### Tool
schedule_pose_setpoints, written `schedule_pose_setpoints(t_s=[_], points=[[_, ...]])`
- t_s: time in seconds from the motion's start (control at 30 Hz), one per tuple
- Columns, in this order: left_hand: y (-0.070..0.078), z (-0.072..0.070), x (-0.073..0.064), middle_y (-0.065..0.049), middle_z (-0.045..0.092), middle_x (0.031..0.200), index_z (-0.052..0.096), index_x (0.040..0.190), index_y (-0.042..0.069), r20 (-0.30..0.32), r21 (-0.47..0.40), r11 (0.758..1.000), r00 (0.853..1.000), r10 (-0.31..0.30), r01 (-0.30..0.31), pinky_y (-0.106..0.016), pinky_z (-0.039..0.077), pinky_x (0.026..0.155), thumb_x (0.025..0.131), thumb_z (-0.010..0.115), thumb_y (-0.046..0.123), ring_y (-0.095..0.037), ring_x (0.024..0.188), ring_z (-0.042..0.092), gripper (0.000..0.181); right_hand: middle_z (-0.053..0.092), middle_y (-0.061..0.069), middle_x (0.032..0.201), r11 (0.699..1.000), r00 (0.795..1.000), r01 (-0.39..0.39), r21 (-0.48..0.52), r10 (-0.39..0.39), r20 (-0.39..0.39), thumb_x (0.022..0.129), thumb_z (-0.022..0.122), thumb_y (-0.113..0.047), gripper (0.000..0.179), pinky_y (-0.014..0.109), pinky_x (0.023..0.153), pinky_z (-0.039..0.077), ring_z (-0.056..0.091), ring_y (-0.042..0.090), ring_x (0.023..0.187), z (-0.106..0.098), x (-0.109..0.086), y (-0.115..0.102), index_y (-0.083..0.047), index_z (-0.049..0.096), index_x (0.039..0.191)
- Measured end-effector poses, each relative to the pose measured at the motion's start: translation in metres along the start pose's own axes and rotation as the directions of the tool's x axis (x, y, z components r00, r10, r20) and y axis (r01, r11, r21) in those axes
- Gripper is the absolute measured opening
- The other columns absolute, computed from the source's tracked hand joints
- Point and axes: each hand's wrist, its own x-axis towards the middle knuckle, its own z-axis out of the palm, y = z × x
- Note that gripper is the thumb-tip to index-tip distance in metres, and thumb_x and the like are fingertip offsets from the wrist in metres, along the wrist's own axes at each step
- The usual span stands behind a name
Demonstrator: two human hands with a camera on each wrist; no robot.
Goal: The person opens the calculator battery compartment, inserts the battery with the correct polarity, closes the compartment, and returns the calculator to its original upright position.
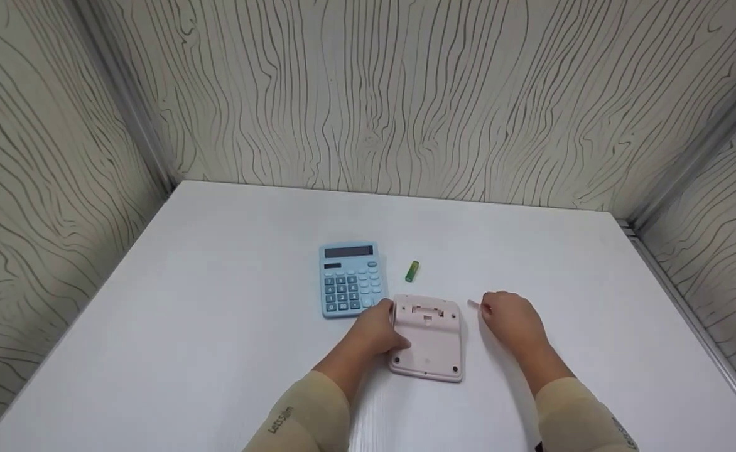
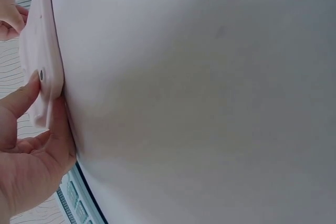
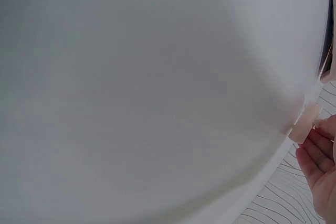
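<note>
A pink calculator point(image 1: 427, 351) lies face down, its battery slot uncovered near the top edge. My left hand point(image 1: 375, 329) grips its left side, thumb on the back and fingers at the underside; the left wrist view shows this hand point(image 2: 37, 156) pinching the calculator's edge. To the right of the calculator, my right hand point(image 1: 514, 319) pinches a small pale pink battery cover point(image 1: 473, 304). In the right wrist view, the cover point(image 3: 305, 123) sits between thumb and fingertips, low over the table. A green battery point(image 1: 412, 271) lies just beyond the pink calculator.
A light blue calculator point(image 1: 350, 276) lies face up to the left, close against my left hand. The white table point(image 1: 217, 263) reaches back to a wood-grain patterned wall point(image 1: 368, 94), with similar panels on both sides.
</note>
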Motion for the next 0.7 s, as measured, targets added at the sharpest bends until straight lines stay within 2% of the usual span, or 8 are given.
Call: schedule_pose_setpoints(t_s=[0.27,0.47,0.7], points=[[-0.001,0.000,0.000,-0.010,0.051,0.127,0.042,0.133,0.009,-0.001,0.011,1.000,1.000,0.001,-0.001,-0.040,0.036,0.101,0.066,0.081,0.018,-0.026,0.116,0.048,0.078,0.062,0.005,0.071,1.000,1.000,-0.003,-0.004,0.004,0.027,0.085,0.058,-0.008,0.009,0.040,0.063,0.049,0.051,0.018,0.061,0.001,0.000,-0.003,-0.006,0.064,0.079],[-0.001,-0.001,0.000,-0.010,0.051,0.128,0.043,0.133,0.009,0.000,-0.001,1.000,1.000,0.005,-0.005,-0.040,0.035,0.102,0.066,0.081,0.019,-0.027,0.118,0.047,0.077,0.061,0.003,0.076,1.000,0.999,0.016,-0.012,-0.015,0.042,0.085,0.060,-0.010,0.006,0.040,0.069,0.050,0.056,0.020,0.071,0.006,0.000,-0.004,-0.008,0.065,0.085],[0.000,0.000,0.000,-0.011,0.048,0.132,0.040,0.135,0.009,0.006,-0.016,1.000,1.000,-0.014,0.014,-0.041,0.033,0.103,0.066,0.081,0.018,-0.028,0.121,0.044,0.081,0.055,0.003,0.077,0.998,0.998,0.064,-0.009,-0.064,0.001,0.084,0.062,-0.008,0.010,0.040,0.072,0.050,0.058,0.022,0.073,0.012,-0.003,-0.005,-0.006,0.067,0.091]])
